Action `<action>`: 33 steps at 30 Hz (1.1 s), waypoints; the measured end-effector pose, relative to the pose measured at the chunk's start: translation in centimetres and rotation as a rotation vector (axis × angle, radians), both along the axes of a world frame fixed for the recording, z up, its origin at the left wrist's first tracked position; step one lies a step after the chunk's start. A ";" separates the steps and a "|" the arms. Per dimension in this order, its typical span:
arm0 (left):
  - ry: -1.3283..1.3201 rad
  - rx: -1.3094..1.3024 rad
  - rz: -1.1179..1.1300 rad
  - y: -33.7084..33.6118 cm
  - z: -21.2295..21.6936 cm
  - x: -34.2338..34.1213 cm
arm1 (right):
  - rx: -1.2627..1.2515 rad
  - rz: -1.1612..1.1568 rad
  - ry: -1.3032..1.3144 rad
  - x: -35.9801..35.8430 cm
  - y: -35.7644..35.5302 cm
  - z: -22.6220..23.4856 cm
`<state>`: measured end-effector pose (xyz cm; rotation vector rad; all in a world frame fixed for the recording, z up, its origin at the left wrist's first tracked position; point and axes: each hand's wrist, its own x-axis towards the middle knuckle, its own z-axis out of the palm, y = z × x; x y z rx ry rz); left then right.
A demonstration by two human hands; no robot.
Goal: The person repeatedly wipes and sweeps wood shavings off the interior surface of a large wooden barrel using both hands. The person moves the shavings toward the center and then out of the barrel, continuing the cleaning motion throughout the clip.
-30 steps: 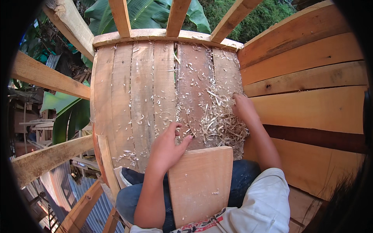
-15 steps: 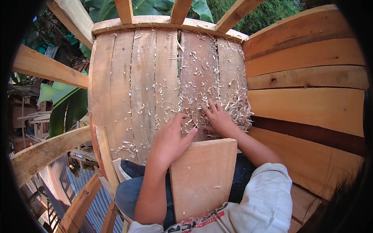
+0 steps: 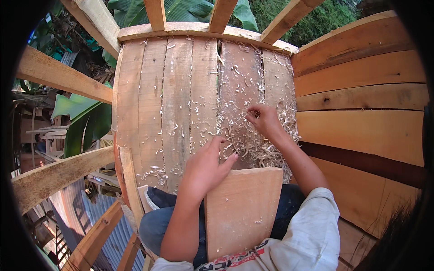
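Note:
A flat, pale wooden board leans over my lap, its far edge toward the plank floor. Beside that board's far left corner is my left hand, thumb and index finger apart, with nothing seen in it. My right hand is above the floor, beyond the board, its fingers curled toward the thumb in a ring. What it holds, if anything, cannot be made out. Curly wood shavings lie heaped under and beside my right forearm, and smaller bits are scattered across the planks.
A low wooden rail with upright posts edges the far side. On the right stands a plank wall. Slanted beams border the left, with corrugated metal sheets below. My shoe rests near the left edge.
My right hand has lifted off the shavings and moved slightly away from me, its spread fingers now curled. The left hand stays by the board's corner. The whole view has shifted a little.

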<state>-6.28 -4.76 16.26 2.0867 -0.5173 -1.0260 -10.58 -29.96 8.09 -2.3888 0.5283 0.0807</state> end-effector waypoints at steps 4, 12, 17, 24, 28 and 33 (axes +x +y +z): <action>-0.009 -0.007 0.018 0.1 0.2 0.0 | -0.065 -0.092 -0.376 9.9 -1.9 0.5; -0.110 -0.007 0.012 0.1 0.2 -0.2 | -0.437 -0.136 -0.438 24.0 -3.7 -3.2; -0.148 -0.029 0.044 0.1 0.3 -0.4 | -0.431 -0.174 -0.374 25.6 -3.0 -5.4; -0.145 -0.031 0.069 0.1 0.7 -0.3 | -0.290 -0.212 -0.164 26.0 -2.9 -5.8; -0.161 -0.019 0.077 0.1 0.5 -0.5 | -0.212 -0.095 -0.283 24.7 -4.4 -5.9; -0.132 -0.014 0.085 -0.1 0.7 -0.5 | -0.201 -0.012 -0.295 23.5 -4.5 -7.1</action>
